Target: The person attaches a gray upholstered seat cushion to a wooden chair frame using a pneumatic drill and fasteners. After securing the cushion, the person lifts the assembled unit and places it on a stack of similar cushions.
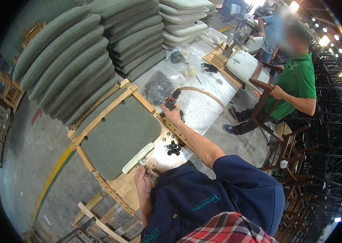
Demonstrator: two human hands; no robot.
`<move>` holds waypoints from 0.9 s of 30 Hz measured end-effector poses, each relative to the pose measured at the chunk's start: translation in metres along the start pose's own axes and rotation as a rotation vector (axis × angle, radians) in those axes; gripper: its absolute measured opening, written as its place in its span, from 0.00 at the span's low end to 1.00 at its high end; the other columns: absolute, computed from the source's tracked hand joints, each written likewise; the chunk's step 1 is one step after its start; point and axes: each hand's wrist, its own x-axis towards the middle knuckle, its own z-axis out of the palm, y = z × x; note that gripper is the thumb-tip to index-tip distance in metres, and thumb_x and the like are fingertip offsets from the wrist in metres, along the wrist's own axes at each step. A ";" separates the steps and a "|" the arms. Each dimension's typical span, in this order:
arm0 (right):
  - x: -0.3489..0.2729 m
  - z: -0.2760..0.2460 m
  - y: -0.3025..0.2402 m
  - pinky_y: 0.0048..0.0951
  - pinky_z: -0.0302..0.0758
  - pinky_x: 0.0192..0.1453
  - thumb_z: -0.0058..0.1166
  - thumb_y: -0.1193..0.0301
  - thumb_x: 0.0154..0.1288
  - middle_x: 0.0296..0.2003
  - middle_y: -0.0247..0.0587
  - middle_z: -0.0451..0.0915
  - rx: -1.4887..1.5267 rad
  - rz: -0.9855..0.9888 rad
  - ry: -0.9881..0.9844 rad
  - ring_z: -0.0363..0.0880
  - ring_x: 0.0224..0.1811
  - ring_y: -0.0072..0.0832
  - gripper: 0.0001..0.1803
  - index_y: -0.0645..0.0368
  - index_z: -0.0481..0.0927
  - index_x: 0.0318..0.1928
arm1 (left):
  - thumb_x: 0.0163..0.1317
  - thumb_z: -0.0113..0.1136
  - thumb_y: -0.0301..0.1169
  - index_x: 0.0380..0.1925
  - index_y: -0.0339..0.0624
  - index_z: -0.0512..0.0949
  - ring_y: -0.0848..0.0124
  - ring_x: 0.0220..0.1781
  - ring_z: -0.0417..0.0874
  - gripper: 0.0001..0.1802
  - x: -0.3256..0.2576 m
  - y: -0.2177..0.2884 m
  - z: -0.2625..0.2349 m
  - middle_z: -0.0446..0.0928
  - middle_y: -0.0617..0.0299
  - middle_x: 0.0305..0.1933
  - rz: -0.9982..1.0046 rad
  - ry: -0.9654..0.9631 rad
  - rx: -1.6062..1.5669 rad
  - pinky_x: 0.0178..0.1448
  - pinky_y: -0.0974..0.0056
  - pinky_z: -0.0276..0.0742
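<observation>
My right hand (172,113) is wrapped round a dark air screwdriver (172,100) with an orange band, held over the far right corner of a wooden frame jig (118,99). A tan hose (204,92) curves away from the tool. Inside the jig lies a flat grey-green seat cushion (120,133). A pale padded bar (138,158) presses along the cushion's near edge. My left hand (142,180) is closed at a small part behind this bar; what the fingers grip is too small to make out. Several black caps (174,148) lie loose beside the cushion.
Tall stacks of grey-green cushions (67,65) stand behind the jig, with white cushions (183,22) further back. At right, a person in a green shirt (296,81) holds a brown chair frame (266,89). Dark wooden frames (294,178) are piled near my right side.
</observation>
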 end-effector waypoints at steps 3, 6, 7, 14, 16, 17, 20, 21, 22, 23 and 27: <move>0.001 -0.001 0.003 0.26 0.74 0.45 0.64 0.71 0.56 0.35 0.31 0.80 0.001 -0.009 0.004 0.75 0.37 0.19 0.17 0.58 0.79 0.46 | 0.71 0.56 0.29 0.42 0.39 0.78 0.74 0.36 0.79 0.06 0.001 -0.001 0.000 0.81 0.60 0.40 -0.001 0.032 0.020 0.43 0.70 0.77; 0.004 -0.003 0.007 0.26 0.74 0.46 0.64 0.70 0.56 0.35 0.32 0.80 -0.031 -0.027 0.002 0.76 0.37 0.20 0.17 0.59 0.79 0.46 | 0.71 0.56 0.30 0.43 0.37 0.77 0.72 0.36 0.78 0.07 0.001 -0.001 0.002 0.80 0.59 0.39 0.012 0.016 0.029 0.43 0.69 0.76; 0.002 -0.002 0.005 0.26 0.74 0.46 0.64 0.70 0.56 0.35 0.32 0.80 -0.044 -0.015 0.001 0.76 0.37 0.20 0.17 0.59 0.79 0.46 | 0.71 0.56 0.30 0.43 0.37 0.77 0.72 0.36 0.78 0.07 0.001 0.000 0.001 0.80 0.59 0.39 0.011 0.017 0.033 0.43 0.69 0.76; 0.005 -0.001 0.009 0.27 0.74 0.46 0.64 0.69 0.56 0.35 0.32 0.80 -0.022 0.004 -0.005 0.76 0.37 0.21 0.17 0.59 0.79 0.46 | 0.70 0.57 0.28 0.42 0.38 0.78 0.74 0.37 0.80 0.06 0.001 0.001 0.003 0.81 0.60 0.39 -0.003 0.019 0.017 0.42 0.71 0.78; 0.006 -0.003 0.013 0.27 0.74 0.46 0.64 0.69 0.56 0.35 0.32 0.80 -0.011 0.003 -0.024 0.75 0.37 0.21 0.17 0.59 0.79 0.46 | 0.70 0.56 0.28 0.42 0.38 0.78 0.74 0.37 0.80 0.06 0.000 0.002 0.004 0.81 0.60 0.39 -0.004 0.018 0.015 0.42 0.71 0.78; 0.007 -0.003 0.015 0.27 0.74 0.45 0.64 0.69 0.56 0.35 0.31 0.79 -0.005 0.002 -0.034 0.75 0.36 0.20 0.17 0.59 0.79 0.46 | 0.70 0.56 0.28 0.42 0.38 0.78 0.74 0.37 0.80 0.06 -0.001 0.002 0.005 0.81 0.60 0.39 -0.004 0.019 0.014 0.42 0.71 0.78; 0.005 -0.002 0.013 0.27 0.73 0.45 0.64 0.69 0.57 0.34 0.31 0.79 0.004 0.014 -0.023 0.74 0.36 0.20 0.16 0.58 0.79 0.45 | 0.70 0.56 0.27 0.42 0.38 0.78 0.74 0.37 0.80 0.06 -0.001 0.001 0.005 0.81 0.60 0.39 0.001 0.010 0.013 0.42 0.71 0.77; 0.005 -0.002 0.014 0.27 0.73 0.45 0.64 0.69 0.57 0.34 0.31 0.79 0.004 0.013 -0.024 0.74 0.36 0.20 0.17 0.59 0.78 0.46 | 0.70 0.56 0.27 0.42 0.38 0.78 0.74 0.37 0.80 0.05 -0.001 0.001 0.005 0.82 0.61 0.39 0.002 0.004 0.013 0.42 0.71 0.77; 0.005 -0.003 0.014 0.27 0.73 0.45 0.64 0.69 0.57 0.34 0.31 0.79 0.004 0.012 -0.025 0.74 0.36 0.20 0.17 0.59 0.78 0.46 | 0.70 0.56 0.27 0.42 0.38 0.78 0.74 0.36 0.80 0.05 -0.002 0.001 0.006 0.82 0.61 0.39 0.000 0.005 0.017 0.42 0.71 0.77; 0.005 -0.004 0.015 0.27 0.73 0.45 0.64 0.69 0.57 0.33 0.31 0.79 0.003 0.011 -0.025 0.74 0.36 0.20 0.17 0.59 0.78 0.46 | 0.70 0.56 0.27 0.42 0.39 0.78 0.74 0.36 0.79 0.05 -0.003 0.001 0.007 0.81 0.61 0.39 -0.002 0.005 0.021 0.42 0.71 0.77; 0.002 -0.001 0.013 0.27 0.73 0.44 0.64 0.69 0.56 0.33 0.31 0.79 -0.036 -0.013 -0.008 0.75 0.36 0.21 0.17 0.59 0.79 0.46 | 0.70 0.56 0.27 0.42 0.39 0.79 0.74 0.36 0.80 0.05 -0.006 0.003 0.006 0.82 0.60 0.38 -0.006 0.005 0.007 0.42 0.71 0.77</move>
